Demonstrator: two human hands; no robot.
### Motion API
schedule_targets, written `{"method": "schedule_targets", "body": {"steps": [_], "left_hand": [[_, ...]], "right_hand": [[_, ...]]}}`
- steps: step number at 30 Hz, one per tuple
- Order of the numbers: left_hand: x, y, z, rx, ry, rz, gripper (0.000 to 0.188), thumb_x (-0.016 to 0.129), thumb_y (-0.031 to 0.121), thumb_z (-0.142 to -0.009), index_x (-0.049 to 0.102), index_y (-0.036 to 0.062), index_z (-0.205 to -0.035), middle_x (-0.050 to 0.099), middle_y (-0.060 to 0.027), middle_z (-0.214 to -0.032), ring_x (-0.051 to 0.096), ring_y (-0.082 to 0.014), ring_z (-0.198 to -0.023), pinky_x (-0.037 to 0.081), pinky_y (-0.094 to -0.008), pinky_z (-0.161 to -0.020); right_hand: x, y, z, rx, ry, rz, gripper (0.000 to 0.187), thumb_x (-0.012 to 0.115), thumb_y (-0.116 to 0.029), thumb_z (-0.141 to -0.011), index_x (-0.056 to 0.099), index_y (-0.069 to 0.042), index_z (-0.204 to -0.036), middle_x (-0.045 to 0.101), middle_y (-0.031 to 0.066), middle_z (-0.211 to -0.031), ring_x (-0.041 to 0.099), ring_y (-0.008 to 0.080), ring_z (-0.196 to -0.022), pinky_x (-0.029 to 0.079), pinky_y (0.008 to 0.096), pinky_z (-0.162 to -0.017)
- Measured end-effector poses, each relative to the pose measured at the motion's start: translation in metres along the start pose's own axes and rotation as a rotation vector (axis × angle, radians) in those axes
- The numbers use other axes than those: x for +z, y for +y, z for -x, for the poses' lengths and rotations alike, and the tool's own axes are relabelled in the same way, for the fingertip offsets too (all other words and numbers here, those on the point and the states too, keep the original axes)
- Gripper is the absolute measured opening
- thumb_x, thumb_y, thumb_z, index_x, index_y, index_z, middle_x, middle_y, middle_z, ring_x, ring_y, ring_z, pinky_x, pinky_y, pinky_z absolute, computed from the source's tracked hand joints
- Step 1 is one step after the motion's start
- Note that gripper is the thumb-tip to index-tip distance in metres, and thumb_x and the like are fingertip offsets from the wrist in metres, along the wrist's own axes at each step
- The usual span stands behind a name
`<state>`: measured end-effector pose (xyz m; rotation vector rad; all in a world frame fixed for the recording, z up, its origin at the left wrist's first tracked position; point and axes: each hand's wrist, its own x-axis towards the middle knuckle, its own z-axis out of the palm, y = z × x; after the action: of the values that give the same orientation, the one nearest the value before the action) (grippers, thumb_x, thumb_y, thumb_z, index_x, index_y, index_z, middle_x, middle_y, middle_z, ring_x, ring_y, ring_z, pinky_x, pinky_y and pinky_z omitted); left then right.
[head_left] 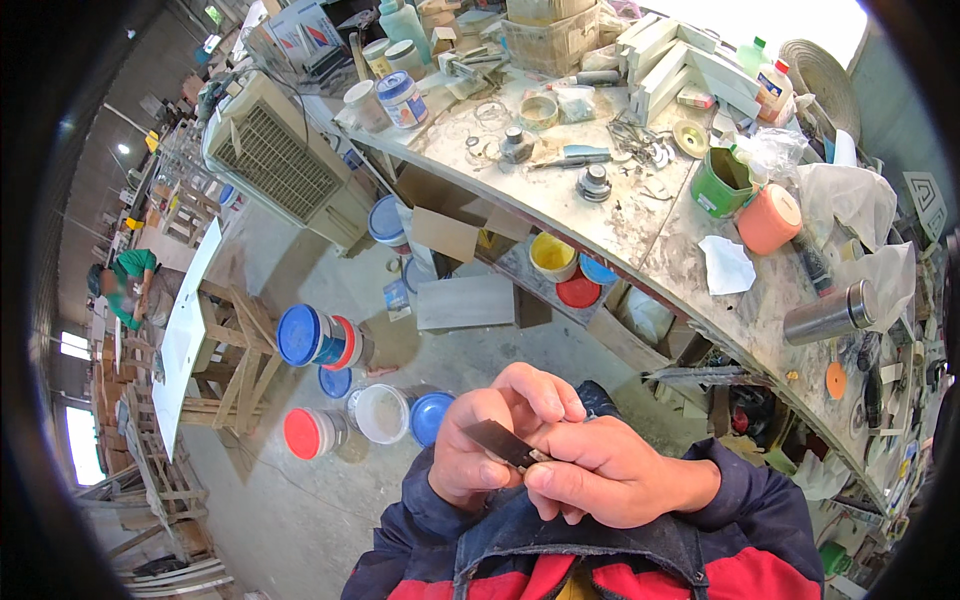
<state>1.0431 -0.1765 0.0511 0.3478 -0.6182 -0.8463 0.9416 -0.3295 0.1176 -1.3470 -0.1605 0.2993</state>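
Close in front of my body, my left hand (462, 450) grips a small dark flat strip (497, 441), its thumb along one edge and its fingers curled behind and above. My right hand (615, 468) meets it from the right, with thumb and fingers pinched at the strip's near end. A tiny pale bit shows at that end between the fingertips; what it is I cannot make out. Both hands touch each other, held in the air above the floor, short of the workbench (640, 262).
Paint buckets with blue and red lids (300, 335) stand on the floor to the left, near a white panel (190, 320) on a wooden stand. A steel flask (832, 312), a green pot (722, 182) and tools crowd the bench. Further left, a person in green (135, 280) works.
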Motion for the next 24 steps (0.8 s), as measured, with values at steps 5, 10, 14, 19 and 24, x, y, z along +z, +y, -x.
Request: {"method": "schedule_targets", "body": {"steps": [5,10,14,19,24], "left_hand": [[-0.003,0.000,-0.002,0.038,-0.056,-0.025,0.017,0.081,0.018,-0.083,0.066,0.0118,-0.086,0.055,-0.0146,-0.129,0.051,-0.0369,-0.123,0.038,-0.0515,-0.107],[0.002,0.005,-0.001,0.031,0.004,-0.057,0.016,0.080,0.017,-0.085,0.065,0.0119,-0.088,0.055,-0.0156,-0.128,0.051,-0.0371,-0.124,0.040,-0.0512,-0.105],[0.003,0.013,-0.001,0.085,0.055,-0.096,0.015,0.076,0.018,-0.088,0.062,0.0134,-0.090,0.057,-0.0129,-0.124,0.055,-0.0363,-0.120,0.046,-0.0513,-0.096],[0.002,0.017,-0.002,0.125,0.021,0.164,0.018,0.075,0.016,-0.086,0.058,0.0183,-0.093,0.060,-0.0036,-0.104,0.059,-0.0287,-0.107,0.048,-0.0508,-0.091],[0.004,0.022,-0.001,0.114,-0.002,0.167,0.019,0.072,0.011,-0.085,0.057,0.0191,-0.093,0.060,-0.0002,-0.096,0.058,-0.0240,-0.098,0.049,-0.0483,-0.088]], "right_hand": [[0.001,0.005,-0.004,-0.100,-0.027,0.023,0.021,0.052,-0.019,-0.106,0.061,-0.002,-0.098,0.064,0.0027,-0.073,0.060,0.0135,-0.058,0.048,0.0279,-0.055],[0.000,0.003,-0.001,-0.045,0.027,-0.090,0.019,0.050,-0.017,-0.107,0.061,-0.002,-0.099,0.064,0.0006,-0.075,0.057,0.0087,-0.058,0.046,0.0249,-0.055],[-0.002,-0.001,0.007,-0.007,0.171,-0.299,0.022,0.049,-0.018,-0.108,0.063,-0.003,-0.115,0.063,0.0011,-0.076,0.057,0.0058,-0.060,0.046,0.0227,-0.056],[-0.004,0.001,0.012,-0.086,0.211,-0.237,0.026,0.049,-0.020,-0.108,0.063,-0.003,-0.121,0.064,0.0018,-0.076,0.057,0.0054,-0.060,0.046,0.0216,-0.057],[-0.005,0.006,0.014,-0.044,0.283,-0.208,0.029,0.050,-0.024,-0.107,0.061,0.003,-0.113,0.066,0.0101,-0.075,0.059,0.0113,-0.059,0.046,0.0249,-0.056]]}}
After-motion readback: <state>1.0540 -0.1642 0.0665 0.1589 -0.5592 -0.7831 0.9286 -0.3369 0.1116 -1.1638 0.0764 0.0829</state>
